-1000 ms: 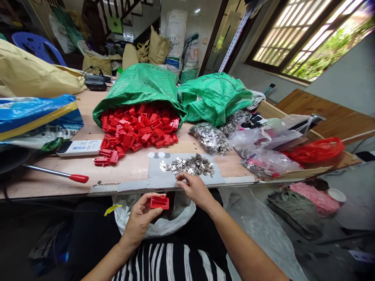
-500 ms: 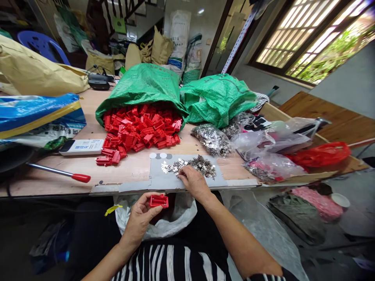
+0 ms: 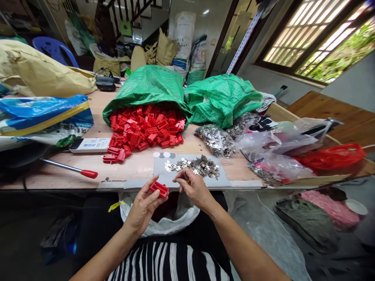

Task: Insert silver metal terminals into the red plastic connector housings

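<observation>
A small red plastic housing (image 3: 159, 189), its open side facing up, is held between the thumb and fingers of my left hand (image 3: 145, 203), over the table's front edge. Just to its right, my right hand (image 3: 193, 187) is closed in a pinch; what it holds is too small to name. Behind my right hand, a pile of small silvery metal pieces (image 3: 202, 165) lies on a grey sheet (image 3: 159, 171). Many red housings (image 3: 140, 128) spill from a green sack (image 3: 155, 84) at the back. Below my hands hangs a white bag (image 3: 175, 224) with its mouth open.
A second green sack (image 3: 224, 97) and a clear bag of metal pieces (image 3: 216, 140) stand at the back right, beside plastic bags in an open box. To the left are a red-tipped lever (image 3: 88, 173), a white and black box (image 3: 90, 145) and a blue sack (image 3: 47, 113).
My right hand has left the metal pile and come toward the housing, pinched. My left hand has raised and tilted the housing. The whole view has shifted slightly.
</observation>
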{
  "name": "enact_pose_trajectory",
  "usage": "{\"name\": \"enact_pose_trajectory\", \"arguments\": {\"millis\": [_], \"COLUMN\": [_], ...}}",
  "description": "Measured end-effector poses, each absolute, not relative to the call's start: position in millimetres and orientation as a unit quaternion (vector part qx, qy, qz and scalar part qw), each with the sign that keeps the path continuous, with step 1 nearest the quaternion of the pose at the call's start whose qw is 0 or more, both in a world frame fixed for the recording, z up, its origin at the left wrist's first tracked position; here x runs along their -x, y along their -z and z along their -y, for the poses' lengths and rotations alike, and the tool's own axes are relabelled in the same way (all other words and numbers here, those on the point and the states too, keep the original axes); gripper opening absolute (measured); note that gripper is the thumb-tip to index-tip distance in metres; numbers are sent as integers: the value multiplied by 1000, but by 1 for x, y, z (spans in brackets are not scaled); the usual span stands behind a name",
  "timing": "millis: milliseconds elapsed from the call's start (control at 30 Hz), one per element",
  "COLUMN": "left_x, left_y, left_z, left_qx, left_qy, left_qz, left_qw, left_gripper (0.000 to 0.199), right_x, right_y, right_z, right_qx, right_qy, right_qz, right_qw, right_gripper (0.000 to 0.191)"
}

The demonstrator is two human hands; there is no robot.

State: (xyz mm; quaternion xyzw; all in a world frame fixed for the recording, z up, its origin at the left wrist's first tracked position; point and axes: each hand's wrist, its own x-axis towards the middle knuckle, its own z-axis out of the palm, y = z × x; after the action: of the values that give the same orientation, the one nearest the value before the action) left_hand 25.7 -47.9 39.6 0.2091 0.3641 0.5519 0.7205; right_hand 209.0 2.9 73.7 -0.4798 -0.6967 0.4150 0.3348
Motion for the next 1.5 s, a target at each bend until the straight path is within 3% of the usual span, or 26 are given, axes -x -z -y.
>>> {"name": "enact_pose_trajectory", "arguments": {"millis": [433, 1000, 1167, 1333, 1500], "left_x": [-28, -29, -24, -18, -15], "left_y": [-45, -47, -38, -24, -12], "left_z": [45, 41, 32, 18, 5], "left_qx": [-215, -264, -396, -548, -619], "left_qy": [-555, -545, -538, -513, -447], "left_qz": [-335, -358, -400, -449, -505], "left_qw": [731, 711, 628, 484, 402], "left_gripper": [44, 43, 40, 31, 40], "right_x": [-203, -209, -214, -214, -211], "right_y": [-75, -75, -68, -52, -44], "right_z": [11, 16, 11, 4, -2], "right_qx": [363, 393, 405, 443, 458], "right_qy": [-398, -412, -349, -290, -274], "right_qz": [776, 778, 790, 805, 808], "right_qw": [329, 266, 301, 268, 249], "right_gripper": [8, 24, 27, 27, 17]}}
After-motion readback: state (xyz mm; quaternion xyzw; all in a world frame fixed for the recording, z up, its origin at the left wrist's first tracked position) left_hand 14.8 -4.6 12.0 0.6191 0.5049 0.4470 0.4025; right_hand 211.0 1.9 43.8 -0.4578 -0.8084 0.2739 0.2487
